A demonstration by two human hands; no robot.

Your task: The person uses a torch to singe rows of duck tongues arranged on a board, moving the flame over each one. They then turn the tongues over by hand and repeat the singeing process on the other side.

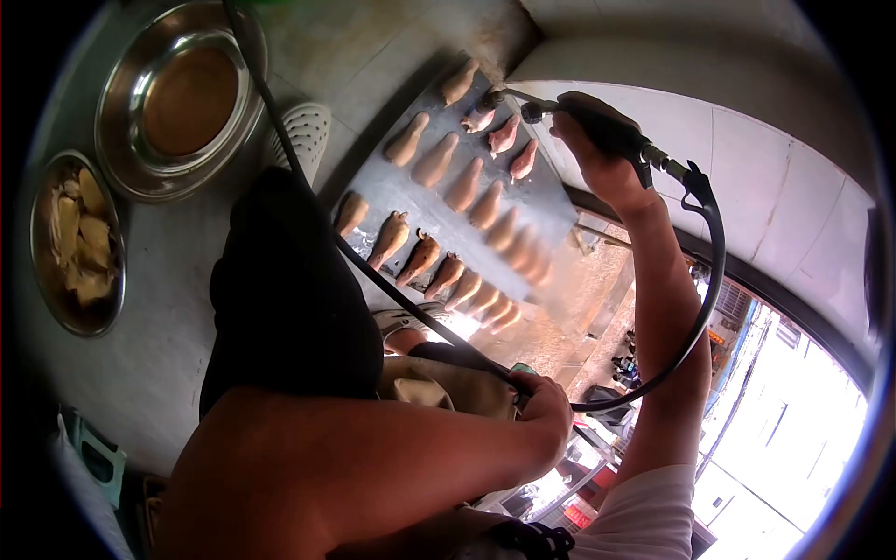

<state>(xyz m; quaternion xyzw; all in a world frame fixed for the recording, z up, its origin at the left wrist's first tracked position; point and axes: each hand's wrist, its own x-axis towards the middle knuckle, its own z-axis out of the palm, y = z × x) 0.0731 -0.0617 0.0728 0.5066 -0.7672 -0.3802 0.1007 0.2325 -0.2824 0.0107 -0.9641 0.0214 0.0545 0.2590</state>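
My right hand (597,163) is wrapped round the grip of a black torch gun (605,126), raised over the far side of a metal tray (378,182). Its thin metal nozzle points left, towards the tray's upper corner; I cannot make out a flame. Rows of poultry legs lie on the tray, some pale like this leg (435,161), others browned like this one (419,259). Closer to my body, my left hand (546,406) is closed round the black hose (411,306) that runs to the gun. Something small and green (525,369) shows at its fingers.
On the floor to the left stand a wide steel basin (117,131) and an oval steel bowl (119,297) with pale yellowish pieces in it. My shoes (305,135) are close to the tray. A tiled wall (747,168) rises at the right, with a bright street opening below it.
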